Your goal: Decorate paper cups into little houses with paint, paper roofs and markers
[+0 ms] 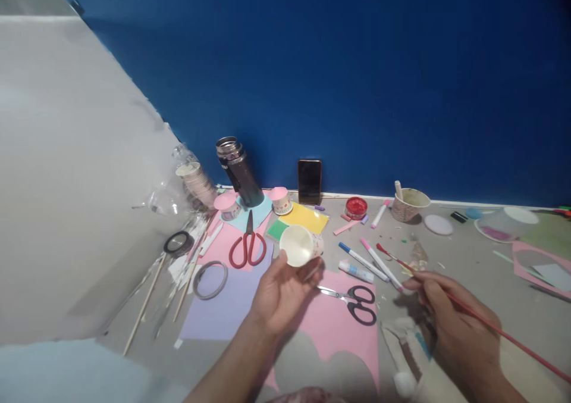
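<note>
My left hand (283,296) is closed around a small white paper cup (297,246), tipped so its open mouth faces me; the inside looks bare. A long red paintbrush (482,319) is pinched in my right hand (464,331), its red-tipped bristles pointing left, above the table and apart from the cup. Black-handled scissors (352,302) lie on cut pink paper (332,325) just below the cup. Beyond the brush tip is an open pot of red paint (356,206). Between the hands lie a blue-capped marker (363,261), a pink-capped marker (381,264) and a glue tube (355,271).
A dark flask (241,174) without a lid and a phone (309,181) stand by the blue wall. Red-handled scissors (248,245), a tape roll (210,280) and pink-topped cups (281,200) are at left. A paper cup (408,206) holding a stick stands at right.
</note>
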The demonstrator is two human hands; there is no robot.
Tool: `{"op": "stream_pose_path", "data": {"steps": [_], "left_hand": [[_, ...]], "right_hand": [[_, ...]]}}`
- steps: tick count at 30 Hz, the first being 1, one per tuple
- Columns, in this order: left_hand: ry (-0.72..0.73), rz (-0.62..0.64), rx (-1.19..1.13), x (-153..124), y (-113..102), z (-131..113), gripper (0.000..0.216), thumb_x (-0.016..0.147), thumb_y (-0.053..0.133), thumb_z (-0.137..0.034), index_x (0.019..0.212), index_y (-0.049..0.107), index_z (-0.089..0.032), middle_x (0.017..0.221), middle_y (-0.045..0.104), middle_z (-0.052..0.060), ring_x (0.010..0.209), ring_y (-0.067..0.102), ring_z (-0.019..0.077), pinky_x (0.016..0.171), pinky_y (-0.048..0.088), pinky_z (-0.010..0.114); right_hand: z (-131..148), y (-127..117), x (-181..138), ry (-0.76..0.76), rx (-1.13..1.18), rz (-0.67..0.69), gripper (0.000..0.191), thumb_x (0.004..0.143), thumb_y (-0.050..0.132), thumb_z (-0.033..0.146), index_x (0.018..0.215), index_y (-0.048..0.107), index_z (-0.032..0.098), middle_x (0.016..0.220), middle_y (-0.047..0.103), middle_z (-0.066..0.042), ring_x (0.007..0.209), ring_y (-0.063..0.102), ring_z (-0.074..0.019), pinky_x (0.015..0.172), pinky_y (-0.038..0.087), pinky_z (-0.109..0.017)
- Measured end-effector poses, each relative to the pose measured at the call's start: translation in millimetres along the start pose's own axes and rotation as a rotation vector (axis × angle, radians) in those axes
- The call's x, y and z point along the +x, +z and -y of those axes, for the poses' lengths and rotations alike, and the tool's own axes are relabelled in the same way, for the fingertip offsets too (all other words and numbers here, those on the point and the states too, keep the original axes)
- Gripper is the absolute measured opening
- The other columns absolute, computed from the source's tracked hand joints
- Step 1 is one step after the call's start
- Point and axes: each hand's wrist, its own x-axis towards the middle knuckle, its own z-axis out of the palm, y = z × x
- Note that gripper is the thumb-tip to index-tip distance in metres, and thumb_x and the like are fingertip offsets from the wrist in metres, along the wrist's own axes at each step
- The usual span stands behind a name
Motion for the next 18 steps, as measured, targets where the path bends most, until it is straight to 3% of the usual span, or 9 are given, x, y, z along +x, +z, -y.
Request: {"op": "stream_pose_path", "data": {"steps": [2, 5, 8, 11, 14, 18], "left_hand": [[0.300, -0.118, 0.430, 7.3, -8.2, -7.5, 0.056, 0.085, 0.079, -0.045, 0.133, 0.061, -0.024, 0.132, 0.068, 0.014, 0.122, 0.066, 0.0330, 0.107, 0.052, 0.058], [0.895, -0.290, 1.191, 26.9, -20.2, -24.0, 0.062, 0.085, 0.078, -0.028, 0.141, 0.053, -0.029, 0.144, 0.057, 0.013, 0.138, 0.054, 0.0333, 0.116, 0.044, 0.058], [1.265, -0.206, 1.686, 56.6, -25.2, -39.0, 0.054, 0.090, 0.067, -0.013, 0.141, 0.053, -0.025, 0.141, 0.056, 0.017, 0.143, 0.050, 0.0340, 0.115, 0.041, 0.055], [1.339, -0.140, 1.874, 89.1, -22.0, -44.0, 0.055, 0.087, 0.068, -0.009, 0.139, 0.055, -0.022, 0.135, 0.061, 0.017, 0.138, 0.054, 0.0347, 0.112, 0.040, 0.052], [1.274, -0.126, 1.939, 113.5, -17.3, -39.9, 0.057, 0.083, 0.071, -0.008, 0.137, 0.059, -0.020, 0.135, 0.064, 0.018, 0.137, 0.055, 0.0360, 0.115, 0.034, 0.055], [1.173, -0.116, 1.994, 126.2, -20.8, -31.4, 0.058, 0.082, 0.073, -0.010, 0.138, 0.059, -0.020, 0.131, 0.067, 0.019, 0.135, 0.057, 0.0369, 0.116, 0.031, 0.059]], "right_hand": [[0.7, -0.2, 0.6, 0.003, -0.013, -0.001, 0.036, 0.090, 0.072, 0.059, 0.092, 0.081, 0.024, 0.081, 0.082, -0.006, 0.070, 0.069, -0.0212, 0.065, 0.062, -0.029], [-0.6, -1.2, 1.5, -0.007, -0.022, 0.008, 0.036, 0.090, 0.072, 0.059, 0.091, 0.081, 0.024, 0.080, 0.082, -0.006, 0.071, 0.071, -0.0220, 0.065, 0.063, -0.029], [-4.8, -1.9, 2.0, -0.020, -0.018, 0.020, 0.036, 0.090, 0.071, 0.057, 0.093, 0.082, 0.023, 0.083, 0.082, -0.006, 0.072, 0.072, -0.0215, 0.067, 0.064, -0.028], [-10.5, -2.2, 2.5, -0.024, -0.018, 0.019, 0.035, 0.091, 0.071, 0.057, 0.095, 0.082, 0.023, 0.083, 0.082, -0.007, 0.073, 0.074, -0.0222, 0.067, 0.064, -0.029], [-14.0, -2.7, 3.0, -0.037, -0.031, 0.018, 0.036, 0.091, 0.071, 0.057, 0.095, 0.082, 0.023, 0.082, 0.082, -0.008, 0.074, 0.075, -0.0245, 0.066, 0.065, -0.031], [-13.4, -3.8, 2.7, -0.056, -0.058, 0.004, 0.035, 0.090, 0.071, 0.057, 0.095, 0.082, 0.024, 0.081, 0.082, -0.007, 0.079, 0.078, -0.0262, 0.067, 0.065, -0.030]]}}
